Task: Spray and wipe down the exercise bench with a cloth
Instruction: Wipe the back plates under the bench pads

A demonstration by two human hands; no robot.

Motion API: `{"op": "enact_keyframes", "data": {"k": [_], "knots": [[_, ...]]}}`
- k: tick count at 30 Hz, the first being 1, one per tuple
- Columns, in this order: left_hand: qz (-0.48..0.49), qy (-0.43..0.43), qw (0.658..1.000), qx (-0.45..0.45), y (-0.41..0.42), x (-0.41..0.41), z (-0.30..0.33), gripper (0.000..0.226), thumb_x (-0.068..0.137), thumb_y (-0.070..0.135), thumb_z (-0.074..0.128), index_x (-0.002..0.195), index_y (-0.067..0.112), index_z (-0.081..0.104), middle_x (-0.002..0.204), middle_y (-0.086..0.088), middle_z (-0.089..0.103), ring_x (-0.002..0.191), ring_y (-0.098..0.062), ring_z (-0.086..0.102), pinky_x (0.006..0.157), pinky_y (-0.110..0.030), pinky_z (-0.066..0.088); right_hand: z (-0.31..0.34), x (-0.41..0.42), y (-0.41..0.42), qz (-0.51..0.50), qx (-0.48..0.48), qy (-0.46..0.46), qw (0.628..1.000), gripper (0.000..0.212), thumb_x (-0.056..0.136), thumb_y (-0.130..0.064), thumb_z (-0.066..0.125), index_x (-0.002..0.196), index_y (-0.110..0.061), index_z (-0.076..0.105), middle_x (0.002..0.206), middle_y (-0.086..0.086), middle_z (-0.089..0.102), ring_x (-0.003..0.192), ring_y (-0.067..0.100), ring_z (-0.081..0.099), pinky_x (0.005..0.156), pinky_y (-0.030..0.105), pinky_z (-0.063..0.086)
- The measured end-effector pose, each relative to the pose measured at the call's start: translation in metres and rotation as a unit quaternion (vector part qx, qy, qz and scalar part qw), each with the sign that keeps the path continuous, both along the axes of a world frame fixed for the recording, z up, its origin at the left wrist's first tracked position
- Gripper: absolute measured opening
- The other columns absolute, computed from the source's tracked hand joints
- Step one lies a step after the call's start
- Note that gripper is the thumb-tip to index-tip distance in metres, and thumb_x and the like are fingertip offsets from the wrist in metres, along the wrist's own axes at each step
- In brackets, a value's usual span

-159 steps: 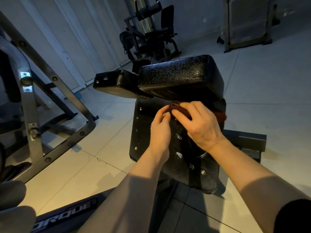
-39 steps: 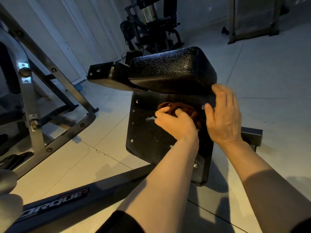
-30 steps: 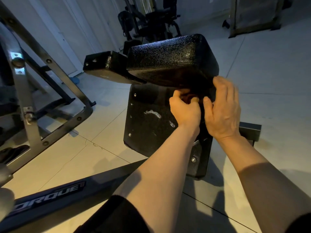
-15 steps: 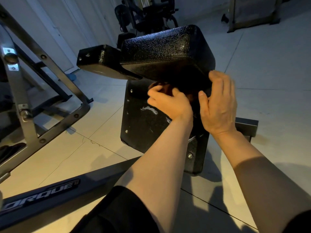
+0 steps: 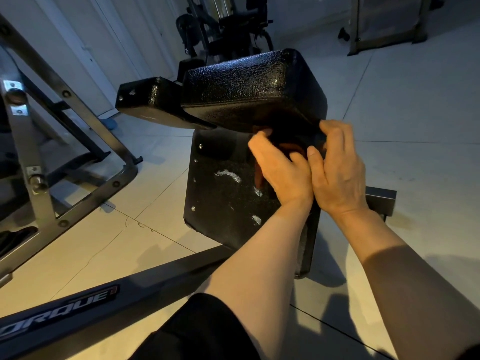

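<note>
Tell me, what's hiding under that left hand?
A reddish-brown cloth peeks out from under the left hand, pressed against the black pad. Most of the cloth is covered, so its full shape can't be seen.

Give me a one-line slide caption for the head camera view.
Left hand presses a reddish cloth against the black bench pad while the right hand rests alongside.

Partial white lettering "ORQUE" on dark frame beam (image 5: pixel 109 294), lower left.
</note>
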State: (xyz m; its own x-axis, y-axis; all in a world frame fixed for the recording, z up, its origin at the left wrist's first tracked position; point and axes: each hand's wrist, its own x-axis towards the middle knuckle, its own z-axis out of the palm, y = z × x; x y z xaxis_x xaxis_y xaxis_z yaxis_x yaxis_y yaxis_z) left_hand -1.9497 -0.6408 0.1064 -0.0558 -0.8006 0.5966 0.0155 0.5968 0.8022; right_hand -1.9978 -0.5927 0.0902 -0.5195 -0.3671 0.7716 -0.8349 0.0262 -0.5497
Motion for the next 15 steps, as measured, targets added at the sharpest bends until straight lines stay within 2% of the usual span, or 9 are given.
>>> {"op": "enact_keyframes", "data": {"k": [2,4,6,9,11,13,15], "knots": [[-0.102,-0.102,0.988,-0.051,0.001,0.004,-0.015,0.021,0.09,0.012,0.051,0.106,0.0,0.053,0.102,-0.007,0.054,0.093,-0.01,0.054,0.085,-0.027,0.049,-0.003,0.0,0.001,0.002,0.003,0.001,1.0,0.039,0.098,-0.025,0.041,0.129,-0.001,0.047,0.128,0.016,0.049,0.088,0.009,0.046,0.066,0.025,0.039],[-0.117,-0.175,0.975,-0.076,0.002,0.01,-0.028,0.017,0.087,0.005,0.056,0.104,0.002,0.055,0.103,-0.01,0.053,0.091,-0.016,0.054,0.083,-0.036,0.05,-0.007,-0.002,0.003,-0.001,0.016,0.001,1.0,0.039,0.099,-0.028,0.038,0.126,-0.002,0.049,0.126,0.015,0.049,0.083,0.012,0.051,0.064,0.027,0.04],[-0.039,-0.125,0.991,-0.003,0.001,0.011,-0.026,0.035,0.077,-0.011,0.056,0.108,0.004,0.053,0.109,-0.007,0.049,0.099,-0.017,0.053,0.089,-0.031,0.048,-0.01,-0.002,0.003,0.002,0.035,0.002,0.999,0.043,0.098,-0.033,0.033,0.123,-0.003,0.051,0.124,0.015,0.049,0.081,0.019,0.055,0.062,0.027,0.038],[0.067,-0.003,0.996,0.058,-0.003,0.005,0.0,0.047,0.072,-0.015,0.055,0.115,0.005,0.049,0.116,-0.006,0.044,0.11,-0.022,0.051,0.099,-0.033,0.045,-0.013,0.001,0.002,0.017,0.045,0.001,0.999,0.047,0.098,-0.036,0.03,0.122,-0.002,0.051,0.125,0.015,0.049,0.081,0.019,0.055,0.062,0.027,0.04],[0.045,0.039,0.996,0.072,-0.001,-0.001,0.012,0.048,0.074,-0.016,0.055,0.117,0.002,0.047,0.118,-0.009,0.045,0.11,-0.018,0.051,0.097,-0.022,0.046,-0.015,0.003,0.001,0.022,0.041,-0.003,0.999,0.047,0.098,-0.037,0.029,0.121,-0.002,0.052,0.123,0.016,0.05,0.08,0.016,0.053,0.062,0.026,0.041],[0.001,0.026,0.998,0.065,0.008,-0.002,0.015,0.045,0.074,-0.017,0.057,0.115,0.0,0.048,0.117,-0.013,0.049,0.1,-0.009,0.053,0.084,-0.006,0.043,-0.019,0.001,0.001,0.021,0.027,-0.021,0.999,0.048,0.099,-0.037,0.028,0.12,-0.001,0.052,0.12,0.017,0.051,0.08,0.014,0.051,0.061,0.026,0.041],[-0.059,-0.015,0.997,0.046,0.016,-0.001,0.009,0.04,0.074,-0.014,0.062,0.111,-0.001,0.051,0.112,-0.016,0.054,0.092,-0.007,0.056,0.075,-0.004,0.044,-0.023,-0.003,0.004,0.003,0.004,-0.055,0.998,0.048,0.1,-0.037,0.027,0.118,0.0,0.052,0.114,0.017,0.052,0.079,0.014,0.05,0.06,0.03,0.041]]}}
